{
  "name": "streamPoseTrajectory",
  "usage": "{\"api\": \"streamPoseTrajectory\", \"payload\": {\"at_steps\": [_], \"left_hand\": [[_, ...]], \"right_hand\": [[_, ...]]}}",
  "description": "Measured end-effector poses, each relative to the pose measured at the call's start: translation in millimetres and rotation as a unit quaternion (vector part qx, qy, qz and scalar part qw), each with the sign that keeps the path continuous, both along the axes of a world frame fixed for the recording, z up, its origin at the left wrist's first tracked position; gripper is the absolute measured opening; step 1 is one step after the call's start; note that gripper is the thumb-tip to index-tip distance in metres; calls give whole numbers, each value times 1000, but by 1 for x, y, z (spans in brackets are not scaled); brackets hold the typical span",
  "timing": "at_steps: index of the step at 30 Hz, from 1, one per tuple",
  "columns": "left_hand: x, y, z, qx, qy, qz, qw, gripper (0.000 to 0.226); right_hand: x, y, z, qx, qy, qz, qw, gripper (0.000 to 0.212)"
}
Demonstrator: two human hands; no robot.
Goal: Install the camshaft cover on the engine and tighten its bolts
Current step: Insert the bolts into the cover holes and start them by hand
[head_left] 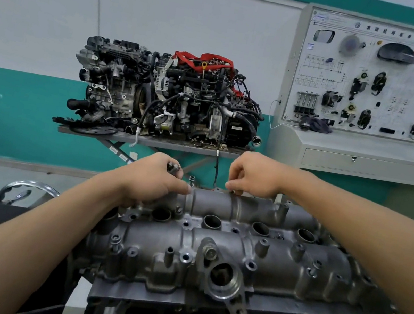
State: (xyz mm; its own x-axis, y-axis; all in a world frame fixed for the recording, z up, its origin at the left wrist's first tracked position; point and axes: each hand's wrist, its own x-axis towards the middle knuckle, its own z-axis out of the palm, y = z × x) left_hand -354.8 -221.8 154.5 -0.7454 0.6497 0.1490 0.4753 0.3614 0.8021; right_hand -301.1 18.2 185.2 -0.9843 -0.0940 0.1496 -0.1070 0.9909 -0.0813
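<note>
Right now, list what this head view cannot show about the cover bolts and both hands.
- Under the right hand: its fingertips hide whatever it pinches at the camshaft cover's far edge.
- In the left hand: bolts poke out; the fist hides their number.
- Upright bolt between the hands: too small to tell how deep it sits.
- Cover's right end: hidden by the right forearm.

the right hand [253, 176] hides whatever its fingertips pinch at the camshaft cover [227, 247] far edge.
</note>
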Motion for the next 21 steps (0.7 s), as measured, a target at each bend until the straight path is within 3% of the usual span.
{"api": "streamPoseTrajectory", "payload": {"at_steps": [4,7,10,13,16,18,21], "left_hand": [[-1,1,0,11,-26,-5,1000,38],[-3,0,-1,17,-41,-12,999,36],[-5,0,-2,20,-46,-10,999,38],[-7,1,-3,20,-66,-15,998,44],[-7,0,-3,12,-83,-28,996,48],[-7,-1,-2,7,-82,-30,996,48],[-8,-1,-3,8,-82,-29,996,46]], "right_hand": [[-5,-5,-5,140,6,-33,990,59],[-7,-5,-1,134,33,-72,988,72],[-6,-2,6,100,35,-36,994,57],[-3,0,0,162,12,4,987,32],[-5,-4,-9,207,43,-17,977,57],[-8,-7,-5,167,62,-50,983,71],[-10,-8,7,96,14,-32,995,65]]}}
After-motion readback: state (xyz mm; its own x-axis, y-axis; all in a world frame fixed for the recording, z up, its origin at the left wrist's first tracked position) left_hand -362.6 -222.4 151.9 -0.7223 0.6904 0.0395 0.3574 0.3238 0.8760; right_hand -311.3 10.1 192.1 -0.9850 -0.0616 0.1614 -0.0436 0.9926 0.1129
